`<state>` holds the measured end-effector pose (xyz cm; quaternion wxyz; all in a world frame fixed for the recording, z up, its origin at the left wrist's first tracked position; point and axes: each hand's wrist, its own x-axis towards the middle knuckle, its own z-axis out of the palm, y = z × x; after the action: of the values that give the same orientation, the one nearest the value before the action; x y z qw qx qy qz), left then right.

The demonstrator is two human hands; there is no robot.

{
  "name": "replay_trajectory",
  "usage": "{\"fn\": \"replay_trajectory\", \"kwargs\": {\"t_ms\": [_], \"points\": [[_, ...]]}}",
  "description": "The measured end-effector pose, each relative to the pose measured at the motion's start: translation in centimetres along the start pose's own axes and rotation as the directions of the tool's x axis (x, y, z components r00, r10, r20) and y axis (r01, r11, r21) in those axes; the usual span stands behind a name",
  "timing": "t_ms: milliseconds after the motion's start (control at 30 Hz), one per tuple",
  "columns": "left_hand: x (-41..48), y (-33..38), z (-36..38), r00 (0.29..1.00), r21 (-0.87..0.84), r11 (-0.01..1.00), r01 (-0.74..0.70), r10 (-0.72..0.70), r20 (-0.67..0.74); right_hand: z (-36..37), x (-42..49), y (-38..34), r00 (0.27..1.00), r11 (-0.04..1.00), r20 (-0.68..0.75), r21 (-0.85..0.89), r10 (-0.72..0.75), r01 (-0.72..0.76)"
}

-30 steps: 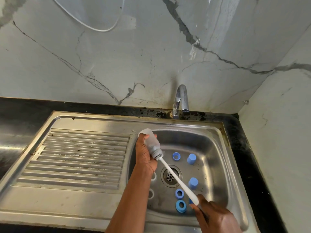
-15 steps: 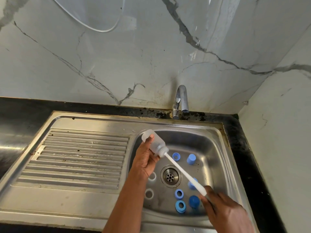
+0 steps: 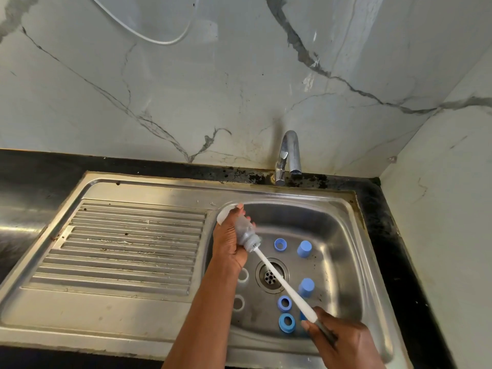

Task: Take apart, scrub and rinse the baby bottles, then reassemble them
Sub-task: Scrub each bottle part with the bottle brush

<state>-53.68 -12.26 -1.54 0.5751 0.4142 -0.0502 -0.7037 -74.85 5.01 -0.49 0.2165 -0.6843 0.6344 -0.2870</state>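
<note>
The left hand [image 3: 229, 243] gripped a clear bottle [image 3: 246, 233], fingers curled round its body. The bottle was held tilted over the back left corner of the sink [image 3: 332, 209], base up and back, mouth down towards the drain [image 3: 271, 275]. A brush [image 3: 282, 282] was pushed into the bottle, with bristles showing at the mouth. Its white handle ran slantwise over the drain to the right hand [image 3: 343, 342], which gripped the dark end at the front right.

On the sink floor two blue caps [image 3: 304, 249] stood right of the drain. Three blue rings [image 3: 284, 303] lay near them, one at the back and two in front. Two clear rings [image 3: 243, 275] lay left of the drain, beside the left wrist. A tap [image 3: 288, 155] rose behind the sink. The ribbed drainboard [image 3: 127, 243] lay to the left, set in the black bench [image 3: 40, 166].
</note>
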Motion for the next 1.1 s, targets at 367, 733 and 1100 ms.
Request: {"fn": "replay_trajectory", "kwargs": {"t_ms": [367, 733, 1100], "points": [[0.5, -0.1, -0.1, 0.96, -0.301, 0.953, 0.035, 0.052, 0.276, -2.1, 1.3, -1.6, 0.465, -0.132, 0.875, 0.481, 0.135, -0.867], [0.4, -0.3, -0.9, 0.991, -0.013, 0.994, -0.11, 0.108, -0.083, -0.4, 0.9, 3.2, 0.989, 0.941, -0.106, -0.333, -0.107, 0.066], [1.1, 0.4, -2.0, 0.967, -0.174, 0.976, -0.128, 0.084, -0.24, -1.9, 1.9, 4.5, 0.998, 0.964, -0.004, -0.262, -0.055, 0.052]]}}
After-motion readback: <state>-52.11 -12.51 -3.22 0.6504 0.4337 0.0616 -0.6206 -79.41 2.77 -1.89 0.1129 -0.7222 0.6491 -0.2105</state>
